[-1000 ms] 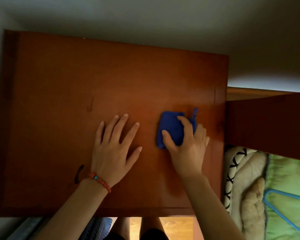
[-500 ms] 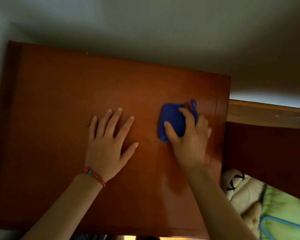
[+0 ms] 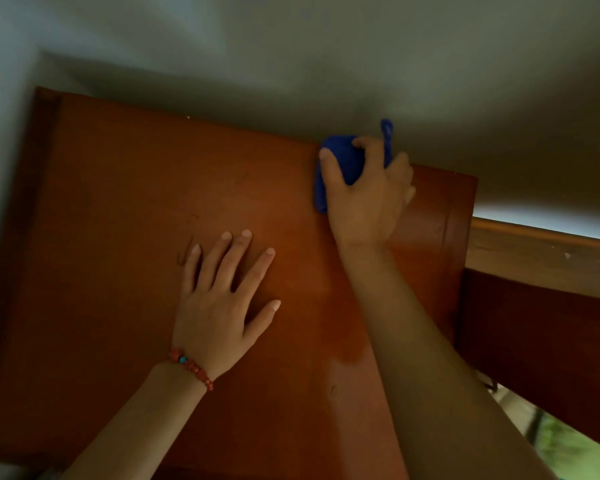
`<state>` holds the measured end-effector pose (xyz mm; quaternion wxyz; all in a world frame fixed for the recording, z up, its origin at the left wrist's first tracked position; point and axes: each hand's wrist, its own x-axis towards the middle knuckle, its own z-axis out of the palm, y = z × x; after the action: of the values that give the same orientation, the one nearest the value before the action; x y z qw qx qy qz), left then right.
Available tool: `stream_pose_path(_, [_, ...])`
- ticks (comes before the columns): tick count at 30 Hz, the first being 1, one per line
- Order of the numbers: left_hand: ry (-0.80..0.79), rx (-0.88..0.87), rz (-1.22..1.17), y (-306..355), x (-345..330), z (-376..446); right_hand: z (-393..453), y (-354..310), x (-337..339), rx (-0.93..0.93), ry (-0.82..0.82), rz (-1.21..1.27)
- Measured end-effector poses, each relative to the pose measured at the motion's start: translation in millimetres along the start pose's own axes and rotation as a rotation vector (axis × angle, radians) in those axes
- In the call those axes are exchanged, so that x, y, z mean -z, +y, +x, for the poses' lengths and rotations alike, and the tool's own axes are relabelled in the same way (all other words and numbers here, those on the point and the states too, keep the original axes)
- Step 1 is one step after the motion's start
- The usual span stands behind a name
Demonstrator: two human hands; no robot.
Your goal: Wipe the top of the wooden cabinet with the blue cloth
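The reddish-brown wooden cabinet top point(image 3: 118, 237) fills the left and middle of the head view. My right hand point(image 3: 364, 199) presses the bunched blue cloth point(image 3: 340, 157) against the far edge of the top, where it meets the wall; the cloth's loop sticks up past my fingers. My left hand point(image 3: 222, 306) lies flat, fingers spread, on the middle of the top, holding nothing. An orange bead bracelet sits on that wrist.
A pale wall point(image 3: 326, 64) rises behind the cabinet and along its left side. A darker wooden unit point(image 3: 534, 323) and a lighter wooden rail point(image 3: 534, 251) adjoin on the right. Green fabric point(image 3: 568, 445) shows below at the lower right.
My right hand has pushed the blue cloth away from me, from the middle right of the top to its far edge. My left hand has stayed flat in place. The camera has tilted upward.
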<state>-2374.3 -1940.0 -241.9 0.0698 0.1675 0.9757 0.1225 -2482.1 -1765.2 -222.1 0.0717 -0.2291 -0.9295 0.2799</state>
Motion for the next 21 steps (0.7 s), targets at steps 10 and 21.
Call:
stream_pose_path(10, [-0.01, 0.006, 0.01, 1, 2, 0, -3, 19, 6, -0.06, 0.075, 0.035])
stream_pose_path(21, [-0.012, 0.024, -0.027, -2, 9, -6, 1, 5, -11, 0.13, 0.006, -0.01])
